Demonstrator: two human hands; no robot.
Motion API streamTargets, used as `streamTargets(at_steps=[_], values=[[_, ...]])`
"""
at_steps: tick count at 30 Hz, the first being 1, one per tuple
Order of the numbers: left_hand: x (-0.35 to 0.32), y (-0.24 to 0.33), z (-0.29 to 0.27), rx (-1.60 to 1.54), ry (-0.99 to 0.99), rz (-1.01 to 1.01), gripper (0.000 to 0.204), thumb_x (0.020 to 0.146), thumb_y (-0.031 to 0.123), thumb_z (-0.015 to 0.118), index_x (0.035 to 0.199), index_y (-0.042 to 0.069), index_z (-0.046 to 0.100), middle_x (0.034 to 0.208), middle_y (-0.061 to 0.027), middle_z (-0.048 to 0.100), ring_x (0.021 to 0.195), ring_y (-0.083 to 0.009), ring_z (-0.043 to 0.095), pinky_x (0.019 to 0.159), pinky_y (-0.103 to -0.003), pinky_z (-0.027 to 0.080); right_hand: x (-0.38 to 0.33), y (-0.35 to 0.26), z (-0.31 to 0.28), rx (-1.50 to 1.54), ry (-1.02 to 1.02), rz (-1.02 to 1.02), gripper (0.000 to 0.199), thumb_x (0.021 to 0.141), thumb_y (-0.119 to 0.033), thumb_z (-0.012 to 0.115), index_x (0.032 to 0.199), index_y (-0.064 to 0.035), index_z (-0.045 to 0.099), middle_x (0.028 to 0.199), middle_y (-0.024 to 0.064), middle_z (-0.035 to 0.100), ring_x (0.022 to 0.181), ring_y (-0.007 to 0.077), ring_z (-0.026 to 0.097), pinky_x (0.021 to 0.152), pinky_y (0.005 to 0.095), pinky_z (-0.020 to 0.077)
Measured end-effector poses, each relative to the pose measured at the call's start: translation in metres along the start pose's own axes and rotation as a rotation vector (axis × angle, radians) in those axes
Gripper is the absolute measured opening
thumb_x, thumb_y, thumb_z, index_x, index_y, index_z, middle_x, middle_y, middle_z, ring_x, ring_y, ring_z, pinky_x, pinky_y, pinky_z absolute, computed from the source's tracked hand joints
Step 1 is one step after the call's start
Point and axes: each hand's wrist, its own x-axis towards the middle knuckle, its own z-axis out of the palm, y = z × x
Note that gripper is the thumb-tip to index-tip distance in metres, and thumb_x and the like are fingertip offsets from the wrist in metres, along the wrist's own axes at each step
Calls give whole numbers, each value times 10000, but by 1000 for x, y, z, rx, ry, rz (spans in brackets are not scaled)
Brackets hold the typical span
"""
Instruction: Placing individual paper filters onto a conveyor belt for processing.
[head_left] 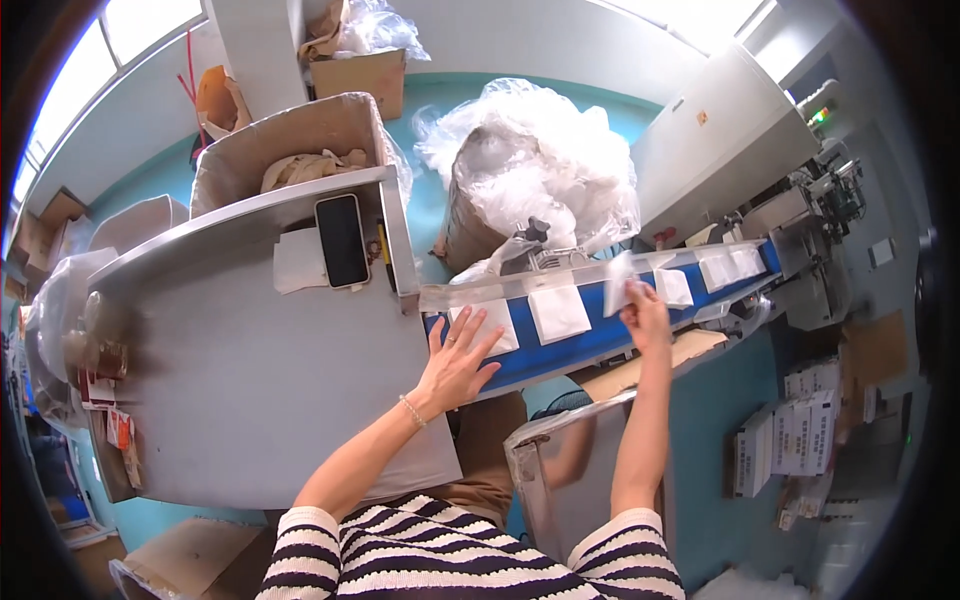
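Flat white square packets lie in a row along a blue conveyor belt [601, 332]. At the belt's left end, my left hand [460, 368] rests with spread fingers over one white packet [497, 325]. Just right of it another white packet [558, 314] lies flat on the blue. My right hand [645, 318] pinches a white packet [619, 284] between thumb and fingers, tilted up above the belt. Beyond that hand lies a further packet [673, 288], with more toward the machine end.
Left of the belt stands a grey metal table [260, 400] with a raised edge, bearing a black phone [343, 240] and white paper [299, 262]. Behind the belt bulges a plastic-lined bin [540, 165]. A machine [720, 130] stands at right, stacked cartons [790, 440] below it.
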Motion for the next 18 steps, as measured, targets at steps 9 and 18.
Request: streamTargets(at_steps=[9, 18], values=[[-38, -21, -29, 26, 256, -260, 521, 834, 200, 667, 1321, 119, 501, 1376, -128, 452, 1326, -306, 365, 1086, -467, 218, 31, 74, -27, -694, 299, -279, 246, 798, -165, 724, 933, 23, 641, 685, 65, 649, 537, 129, 588, 503, 269, 476], [-60, -45, -27, 142, 333, -382, 482, 864, 216, 639, 1296, 56, 499, 1345, -139, 490, 1305, -320, 397, 1066, -439, 276, 77, 48, -78, -1224, 324, -232, 534, 938, -491, 473, 1293, -94, 512, 1320, 144, 527, 1242, 403, 436, 985, 585, 341]])
